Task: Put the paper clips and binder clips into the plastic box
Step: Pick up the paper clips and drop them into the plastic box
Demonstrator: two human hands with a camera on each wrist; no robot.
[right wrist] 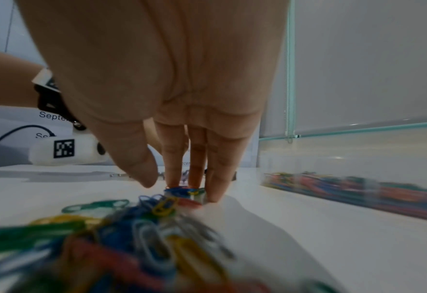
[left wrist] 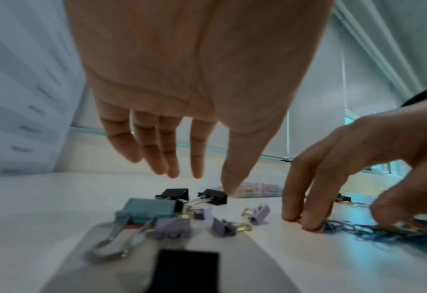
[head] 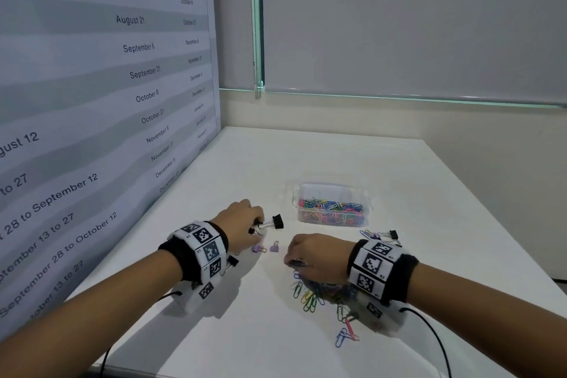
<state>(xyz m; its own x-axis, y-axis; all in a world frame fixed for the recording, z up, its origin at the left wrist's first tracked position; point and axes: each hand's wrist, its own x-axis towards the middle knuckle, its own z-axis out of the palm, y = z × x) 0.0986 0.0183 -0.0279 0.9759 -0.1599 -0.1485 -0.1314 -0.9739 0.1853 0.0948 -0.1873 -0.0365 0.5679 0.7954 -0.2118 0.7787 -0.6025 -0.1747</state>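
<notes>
Coloured paper clips (right wrist: 142, 224) lie heaped under the right hand (head: 316, 255), whose straight fingertips (right wrist: 215, 190) press on the pile's far edge. Beyond it stands the plastic box (head: 333, 204), partly filled. Binder clips (left wrist: 172, 214) lie below the left hand (head: 242, 221), whose fingers hang relaxed, holding nothing.

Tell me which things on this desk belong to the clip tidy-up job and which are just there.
Belong to the job:
plastic box, already part full
loose paper clips under the right hand
black binder clip by the left hand
purple binder clips
teal binder clip

Just there:
wall calendar chart
roller blind
</notes>
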